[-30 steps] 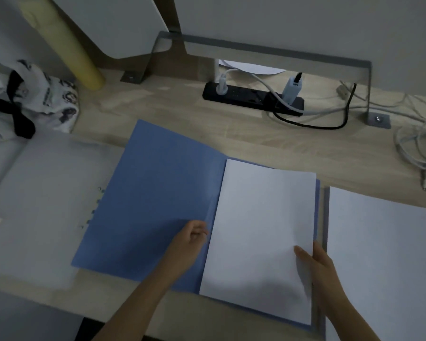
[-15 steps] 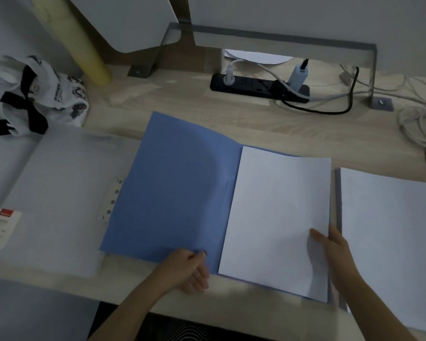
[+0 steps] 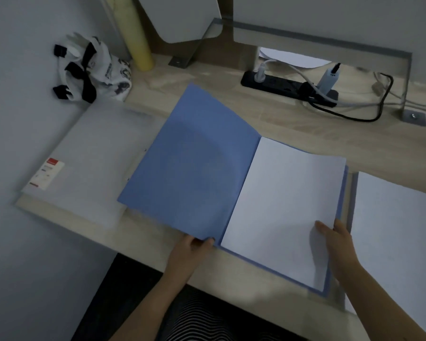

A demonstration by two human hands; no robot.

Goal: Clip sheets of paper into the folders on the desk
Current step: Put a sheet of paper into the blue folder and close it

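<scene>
On the pale wooden desk [image 3: 268,119], a blue folder [image 3: 194,168] lies open in the middle, its spine running away from the person. Its left cover is raised off the desk and slants up toward the far left. The left hand [image 3: 190,252] grips this cover at its near edge, close to the spine, with the fingertips curled over the blue edge and the rest of the hand below it.

On the folder's right half lies a stack of white sheets [image 3: 280,205], a thin blue margin showing along its right and near sides. The right hand [image 3: 337,239] is at the right edge of these sheets, toward the near corner. Its thumb lies flat on the top sheet, while the other fingers drop past the edge and out of sight, so I cannot tell whether it pinches the paper or only rests on it.

Just beside that hand, to the right of the folder, lies a separate pile of white paper [image 3: 399,230]. To the left, partly under the raised cover, lies a translucent folder [image 3: 91,163] with a red and white label [image 3: 48,173]. A black power strip [image 3: 288,88] with plugs and cables sits at the back. A black and white printed bag [image 3: 94,70] and a yellow roll [image 3: 135,38] stand in the far left corner.
</scene>
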